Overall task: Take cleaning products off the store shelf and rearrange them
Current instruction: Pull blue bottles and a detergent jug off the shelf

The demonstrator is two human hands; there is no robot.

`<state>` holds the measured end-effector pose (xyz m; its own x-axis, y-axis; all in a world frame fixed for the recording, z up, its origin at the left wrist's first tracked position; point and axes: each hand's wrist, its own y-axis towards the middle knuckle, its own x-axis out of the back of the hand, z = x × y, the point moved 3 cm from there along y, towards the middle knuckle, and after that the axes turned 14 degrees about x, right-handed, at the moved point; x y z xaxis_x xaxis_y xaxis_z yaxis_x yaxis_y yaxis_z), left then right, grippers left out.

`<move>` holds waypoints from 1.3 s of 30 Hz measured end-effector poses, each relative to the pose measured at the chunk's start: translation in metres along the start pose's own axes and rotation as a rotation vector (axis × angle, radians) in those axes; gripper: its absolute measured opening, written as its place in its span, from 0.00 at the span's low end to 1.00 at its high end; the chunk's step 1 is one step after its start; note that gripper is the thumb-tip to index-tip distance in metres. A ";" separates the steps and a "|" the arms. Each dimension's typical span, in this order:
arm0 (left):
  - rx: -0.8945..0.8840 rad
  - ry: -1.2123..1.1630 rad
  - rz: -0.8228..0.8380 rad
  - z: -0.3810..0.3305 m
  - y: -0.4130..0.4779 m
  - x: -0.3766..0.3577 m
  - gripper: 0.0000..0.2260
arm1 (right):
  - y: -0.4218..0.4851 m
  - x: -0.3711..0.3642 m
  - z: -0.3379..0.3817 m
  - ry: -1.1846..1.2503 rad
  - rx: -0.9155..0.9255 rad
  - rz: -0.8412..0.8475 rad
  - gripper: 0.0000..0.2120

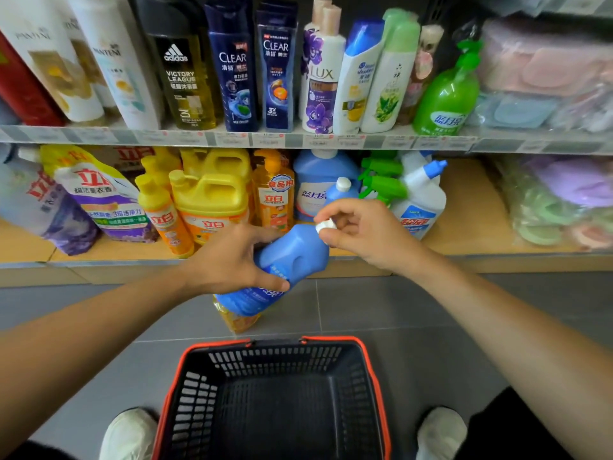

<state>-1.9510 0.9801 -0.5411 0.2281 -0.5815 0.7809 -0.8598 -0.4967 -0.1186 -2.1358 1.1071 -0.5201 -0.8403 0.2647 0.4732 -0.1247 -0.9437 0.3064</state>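
I hold a blue detergent bottle (292, 257) tilted in front of the lower shelf (464, 227), its neck pointing up and to the right. My left hand (229, 260) grips its body from the left. The fingers of my right hand (358, 230) pinch its white cap (325, 225). A yellow pouch or bottle (237, 318) shows just under the blue bottle's base, on the floor. More of the same blue bottles (318, 184) stand on the lower shelf behind my hands.
A black basket with an orange rim (371, 366) sits on the grey floor between my shoes, nothing in it. Yellow dish-soap jugs (209, 194), purple refill pouches (99, 197) and white spray bottles (421, 197) fill the lower shelf. Shampoo bottles (232, 64) line the upper shelf.
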 end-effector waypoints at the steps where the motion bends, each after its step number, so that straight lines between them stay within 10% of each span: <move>1: 0.005 0.060 -0.056 -0.002 -0.002 -0.001 0.27 | 0.000 -0.001 -0.002 0.010 -0.010 -0.030 0.13; 9: 0.021 0.389 -0.413 -0.023 -0.020 -0.010 0.26 | -0.003 -0.010 -0.006 -0.098 -0.084 -0.310 0.12; 23: 0.170 -0.756 0.271 -0.025 -0.017 -0.018 0.17 | 0.001 0.009 0.022 0.041 0.065 -0.125 0.07; 32: 0.225 -0.800 0.256 -0.028 -0.018 -0.020 0.18 | -0.001 0.011 0.023 0.100 -0.007 -0.062 0.05; 39: 0.306 -0.801 0.181 -0.033 -0.017 -0.022 0.17 | 0.004 0.009 0.023 0.015 -0.054 -0.146 0.21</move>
<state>-1.9569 1.0222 -0.5358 0.4507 -0.8888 0.0825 -0.7797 -0.4370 -0.4484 -2.1314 1.1104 -0.4961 -0.8187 0.3974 0.4146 -0.2742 -0.9048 0.3258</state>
